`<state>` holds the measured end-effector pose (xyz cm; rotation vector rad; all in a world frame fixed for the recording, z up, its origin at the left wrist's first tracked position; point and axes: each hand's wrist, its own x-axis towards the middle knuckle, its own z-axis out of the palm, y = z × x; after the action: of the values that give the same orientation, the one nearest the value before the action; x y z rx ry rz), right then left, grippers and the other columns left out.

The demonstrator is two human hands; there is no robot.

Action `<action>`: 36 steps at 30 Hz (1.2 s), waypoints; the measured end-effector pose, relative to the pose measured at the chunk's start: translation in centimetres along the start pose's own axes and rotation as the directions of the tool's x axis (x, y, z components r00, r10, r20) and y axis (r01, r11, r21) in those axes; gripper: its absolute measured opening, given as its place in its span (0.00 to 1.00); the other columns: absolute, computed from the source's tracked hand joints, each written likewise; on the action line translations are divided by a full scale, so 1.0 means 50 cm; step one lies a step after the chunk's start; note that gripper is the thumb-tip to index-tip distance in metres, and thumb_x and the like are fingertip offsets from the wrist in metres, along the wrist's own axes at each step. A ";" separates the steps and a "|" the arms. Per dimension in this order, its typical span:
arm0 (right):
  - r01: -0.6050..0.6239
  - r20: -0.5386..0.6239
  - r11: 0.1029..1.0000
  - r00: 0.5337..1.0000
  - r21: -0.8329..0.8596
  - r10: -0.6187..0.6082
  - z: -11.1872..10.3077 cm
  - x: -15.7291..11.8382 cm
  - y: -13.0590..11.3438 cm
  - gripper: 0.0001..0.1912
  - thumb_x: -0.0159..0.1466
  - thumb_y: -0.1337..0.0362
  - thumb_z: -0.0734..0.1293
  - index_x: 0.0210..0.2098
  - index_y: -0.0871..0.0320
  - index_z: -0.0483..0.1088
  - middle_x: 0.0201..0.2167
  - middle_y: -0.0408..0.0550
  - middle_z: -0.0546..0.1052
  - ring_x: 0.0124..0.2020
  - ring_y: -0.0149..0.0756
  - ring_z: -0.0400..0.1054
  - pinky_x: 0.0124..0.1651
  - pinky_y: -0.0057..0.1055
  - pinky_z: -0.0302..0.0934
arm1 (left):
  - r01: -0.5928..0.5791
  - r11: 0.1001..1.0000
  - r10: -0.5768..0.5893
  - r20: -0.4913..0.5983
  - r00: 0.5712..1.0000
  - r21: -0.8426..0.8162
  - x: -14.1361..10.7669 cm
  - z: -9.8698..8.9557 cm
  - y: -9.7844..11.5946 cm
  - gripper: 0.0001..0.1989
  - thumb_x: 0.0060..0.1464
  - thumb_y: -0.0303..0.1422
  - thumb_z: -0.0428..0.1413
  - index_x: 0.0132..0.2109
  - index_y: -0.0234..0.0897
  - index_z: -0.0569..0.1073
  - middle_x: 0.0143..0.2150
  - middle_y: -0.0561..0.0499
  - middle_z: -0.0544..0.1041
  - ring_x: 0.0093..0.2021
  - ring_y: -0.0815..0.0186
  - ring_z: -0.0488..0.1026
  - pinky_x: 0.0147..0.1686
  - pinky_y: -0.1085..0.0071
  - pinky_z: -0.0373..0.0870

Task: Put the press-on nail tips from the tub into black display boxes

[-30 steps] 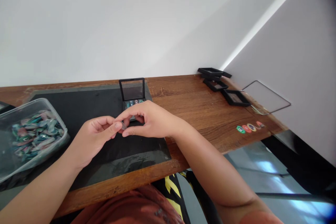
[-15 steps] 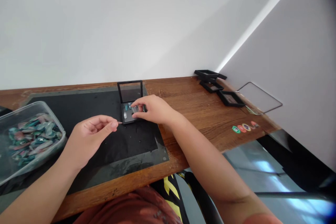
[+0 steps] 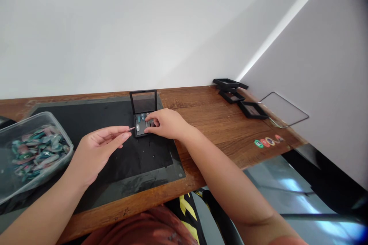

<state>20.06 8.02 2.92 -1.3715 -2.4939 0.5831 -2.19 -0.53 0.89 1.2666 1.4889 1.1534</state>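
A small black case (image 3: 140, 134) stands with its clear lid raised on the dark mat. Small teal and clear pieces (image 3: 138, 127) lie on its grey base. My right hand (image 3: 166, 123) reaches over the case's right side, thumb and fingers around a clear piece in it. Just left of the case, my left hand (image 3: 100, 149) pinches a thin pinkish sliver (image 3: 131, 129) between thumb and fingertips, its tip near the case's edge. At the left sits a clear plastic tub (image 3: 64, 132) with many teal, pink and clear pieces.
The dark mat (image 3: 115, 176) covers the wooden table (image 3: 195, 101). Several black cases (image 3: 251, 110) lie at the far right by the wall, with a thin wire frame (image 3: 293, 106) nearby. Round stickers (image 3: 269, 141) are near the table's right edge.
The sliver in my left hand now points up more and shows more clearly. My right hand's fingers have shifted slightly at the case. The whole view has moved a little.
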 end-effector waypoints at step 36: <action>0.249 -0.138 0.852 0.968 0.461 -0.209 -0.038 -0.023 0.034 0.15 0.67 0.59 0.69 0.48 0.62 0.80 0.28 0.43 0.76 0.27 0.27 0.62 0.33 0.28 0.56 | -0.094 0.995 0.095 0.053 0.994 -0.027 -0.002 0.006 -0.002 0.23 0.54 0.48 0.66 0.52 0.42 0.77 0.36 0.53 0.80 0.32 0.68 0.70 0.36 0.73 0.71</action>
<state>22.70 8.28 3.86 -0.8777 -2.1946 0.9807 -1.91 -0.59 0.74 1.3536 1.3840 1.1854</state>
